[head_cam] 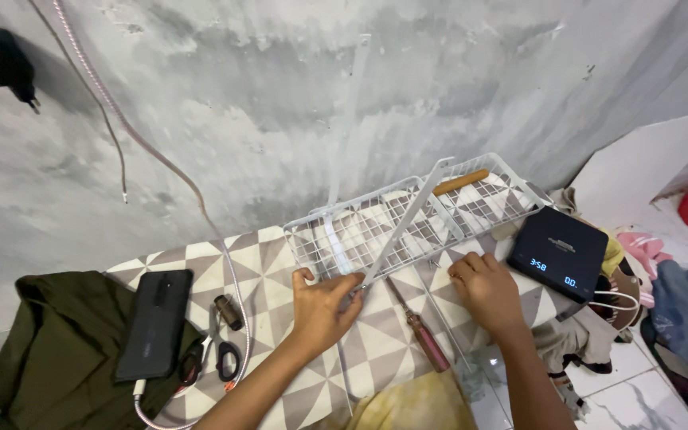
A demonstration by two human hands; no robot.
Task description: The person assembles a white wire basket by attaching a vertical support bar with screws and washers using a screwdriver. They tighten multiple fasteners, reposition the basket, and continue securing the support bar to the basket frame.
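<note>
pinching the lower end of a white metal strip (404,225), the left hand (322,309) is seen from the head view, the strip being leaned across a white wire rack (408,216) on the patterned board (201,263). the right hand (486,293) is pressed flat, empty, beside the rack, seemingly for steadiness. a screwdriver (420,326) is left between the hands, scissors (218,350) and a phone (155,322) farther left.

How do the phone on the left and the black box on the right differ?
The phone is slim and long, its screen dark; the black box is squarer, thicker, with lit digits. The phone lies on an olive garment with a cable plugged in; the box sits at the board's end. Both are black.
</note>
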